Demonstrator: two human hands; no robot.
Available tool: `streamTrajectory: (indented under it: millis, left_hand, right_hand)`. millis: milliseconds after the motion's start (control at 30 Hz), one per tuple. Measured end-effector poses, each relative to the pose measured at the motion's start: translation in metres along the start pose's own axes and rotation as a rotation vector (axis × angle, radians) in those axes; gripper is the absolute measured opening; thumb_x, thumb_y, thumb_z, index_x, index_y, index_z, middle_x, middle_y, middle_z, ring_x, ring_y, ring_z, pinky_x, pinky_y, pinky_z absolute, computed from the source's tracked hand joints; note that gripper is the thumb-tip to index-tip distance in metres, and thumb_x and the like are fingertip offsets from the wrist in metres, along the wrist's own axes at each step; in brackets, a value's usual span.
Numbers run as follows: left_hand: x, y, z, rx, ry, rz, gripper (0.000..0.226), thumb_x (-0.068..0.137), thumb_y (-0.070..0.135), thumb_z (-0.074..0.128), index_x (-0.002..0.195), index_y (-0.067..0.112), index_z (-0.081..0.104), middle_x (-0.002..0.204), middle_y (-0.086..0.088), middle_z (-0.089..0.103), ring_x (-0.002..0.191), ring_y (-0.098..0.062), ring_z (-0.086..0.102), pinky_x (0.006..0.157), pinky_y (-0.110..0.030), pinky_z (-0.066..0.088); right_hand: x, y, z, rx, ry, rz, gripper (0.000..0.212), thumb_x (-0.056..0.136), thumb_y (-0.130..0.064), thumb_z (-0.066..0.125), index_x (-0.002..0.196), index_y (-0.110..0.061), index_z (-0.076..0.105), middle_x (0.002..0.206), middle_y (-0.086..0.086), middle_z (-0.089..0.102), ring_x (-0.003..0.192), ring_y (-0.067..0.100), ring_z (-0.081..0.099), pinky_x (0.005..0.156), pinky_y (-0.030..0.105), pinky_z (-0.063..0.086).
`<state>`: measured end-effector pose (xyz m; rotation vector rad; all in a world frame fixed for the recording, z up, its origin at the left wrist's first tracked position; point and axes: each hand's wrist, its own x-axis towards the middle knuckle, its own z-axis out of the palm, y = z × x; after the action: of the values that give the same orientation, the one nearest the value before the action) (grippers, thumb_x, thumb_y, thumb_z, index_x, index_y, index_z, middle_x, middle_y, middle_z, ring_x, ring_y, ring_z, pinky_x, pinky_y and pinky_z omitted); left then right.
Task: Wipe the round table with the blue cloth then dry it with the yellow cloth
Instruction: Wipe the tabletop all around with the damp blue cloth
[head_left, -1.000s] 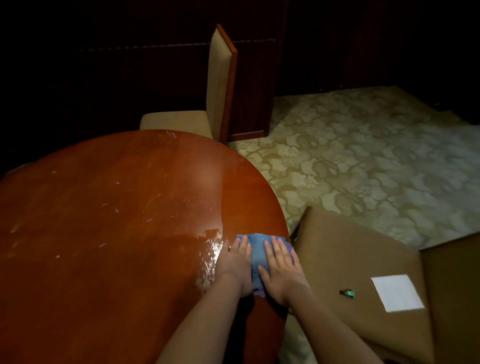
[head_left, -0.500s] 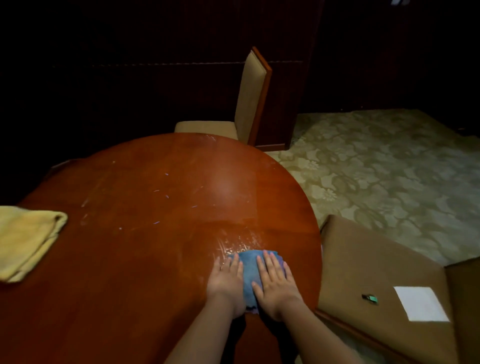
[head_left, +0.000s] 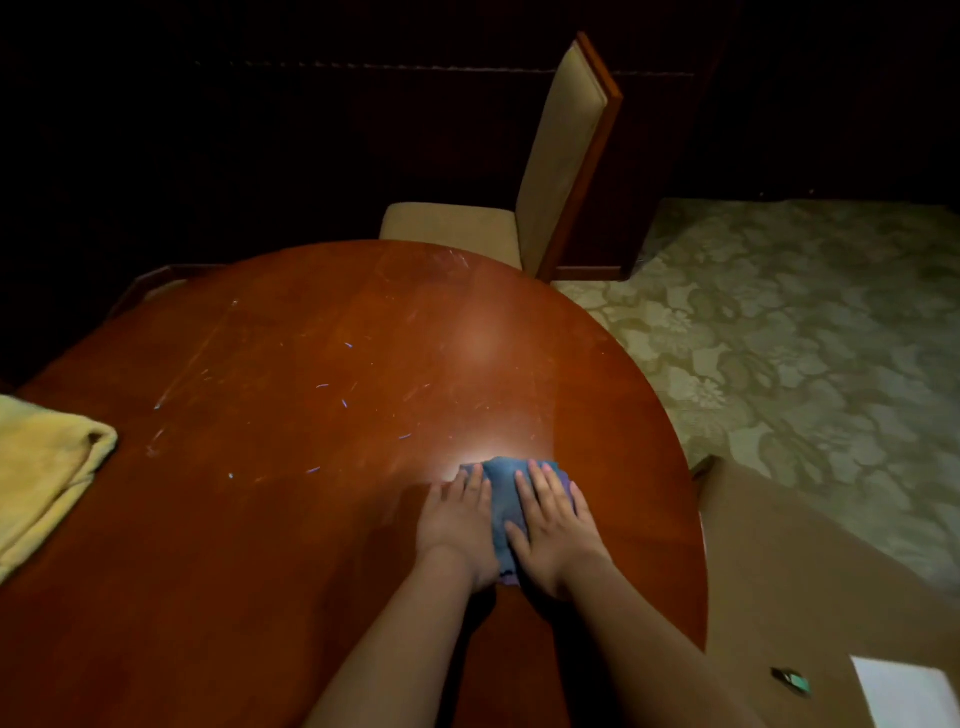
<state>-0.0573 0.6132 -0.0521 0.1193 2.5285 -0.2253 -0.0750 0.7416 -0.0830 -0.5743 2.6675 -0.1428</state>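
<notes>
The round reddish wooden table (head_left: 291, 405) fills the left and middle of the head view. A folded blue cloth (head_left: 503, 499) lies flat on its right part. My left hand (head_left: 457, 525) and my right hand (head_left: 553, 525) press on it side by side, fingers straight and pointing away from me. Most of the cloth is hidden under my palms. A folded yellow cloth (head_left: 41, 473) lies at the table's left edge, well apart from both hands. Small light specks and streaks mark the tabletop beyond the blue cloth.
A beige padded chair with a wooden frame (head_left: 566, 156) stands at the table's far side. A brown seat (head_left: 800, 587) at the right carries a white paper (head_left: 906, 693) and a small dark-green object (head_left: 792, 679). Patterned green carpet (head_left: 779, 338) covers the floor to the right.
Both hands have slid the blue cloth from the table's right edge inward and away from me. The view shifted left, bringing the yellow cloth into sight.
</notes>
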Motion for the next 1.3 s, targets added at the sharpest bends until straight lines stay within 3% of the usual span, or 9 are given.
streamTrajectory:
  millis: [367, 600, 767, 967, 1300]
  left_hand:
    - [0.100, -0.018, -0.065, -0.059, -0.012, -0.087, 0.093, 0.091, 0.057, 0.039, 0.151, 0.006, -0.012, 0.158, -0.010, -0.018, 0.146, -0.023, -0.012, 0.118, -0.045, -0.005]
    - [0.149, -0.026, -0.103, -0.033, 0.007, -0.098, 0.078, 0.096, 0.048, 0.027, 0.151, 0.007, -0.011, 0.158, -0.009, -0.018, 0.146, -0.022, -0.012, 0.118, -0.045, -0.004]
    - [0.167, -0.026, -0.114, -0.052, 0.005, -0.135, 0.078, 0.096, 0.049, 0.026, 0.151, 0.007, -0.010, 0.158, -0.009, -0.016, 0.147, -0.022, -0.010, 0.118, -0.044, -0.003]
    - [0.149, -0.019, -0.109, -0.058, 0.006, -0.146, 0.078, 0.096, 0.050, 0.027, 0.151, 0.008, -0.010, 0.159, -0.008, -0.015, 0.147, -0.021, -0.009, 0.118, -0.043, -0.004]
    - [0.047, 0.018, -0.042, -0.068, -0.002, -0.085, 0.079, 0.097, 0.050, 0.027, 0.150, 0.006, -0.012, 0.158, -0.009, -0.018, 0.146, -0.021, -0.014, 0.118, -0.042, -0.006]
  right_hand:
    - [0.118, 0.045, -0.044, -0.045, 0.004, -0.063, 0.097, 0.059, -0.058, -0.024, 0.147, -0.018, -0.022, 0.145, -0.006, -0.035, 0.142, 0.013, -0.024, 0.112, 0.036, -0.016]
    - [0.172, 0.074, -0.073, -0.051, -0.025, -0.066, 0.065, 0.099, -0.049, 0.011, 0.148, -0.019, -0.020, 0.155, -0.001, -0.026, 0.141, 0.012, -0.024, 0.114, 0.037, -0.015]
    - [0.194, 0.085, -0.084, -0.068, -0.003, -0.116, 0.064, 0.101, -0.045, 0.017, 0.149, -0.019, -0.017, 0.157, 0.000, -0.023, 0.142, 0.012, -0.022, 0.115, 0.037, -0.013]
    - [0.179, 0.084, -0.080, -0.057, -0.030, -0.112, 0.065, 0.101, -0.047, 0.014, 0.149, -0.019, -0.018, 0.156, 0.000, -0.025, 0.142, 0.013, -0.024, 0.115, 0.038, -0.013]
    - [0.060, 0.063, -0.033, -0.055, -0.071, -0.100, 0.063, 0.097, -0.051, 0.002, 0.140, -0.017, -0.029, 0.143, -0.004, -0.038, 0.133, 0.009, -0.033, 0.112, 0.038, -0.017]
